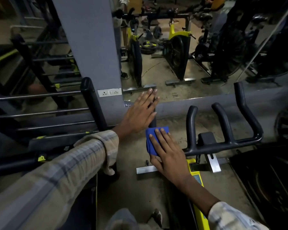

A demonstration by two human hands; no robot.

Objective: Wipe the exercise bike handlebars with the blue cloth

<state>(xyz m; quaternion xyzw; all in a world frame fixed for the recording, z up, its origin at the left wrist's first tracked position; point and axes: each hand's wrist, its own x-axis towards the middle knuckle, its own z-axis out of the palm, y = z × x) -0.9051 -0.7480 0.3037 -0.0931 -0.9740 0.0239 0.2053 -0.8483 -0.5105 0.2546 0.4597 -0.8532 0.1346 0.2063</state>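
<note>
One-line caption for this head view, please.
Right hand presses blue cloth on the exercise bike handlebars; left hand lies flat on the left horn.

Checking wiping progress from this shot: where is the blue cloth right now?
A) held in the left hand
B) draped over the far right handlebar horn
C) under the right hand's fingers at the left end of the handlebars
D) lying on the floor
C: the blue cloth sits under the right hand, whose straight fingers press it onto the left end of the handlebars; the left hand lies flat, holding nothing.
</note>
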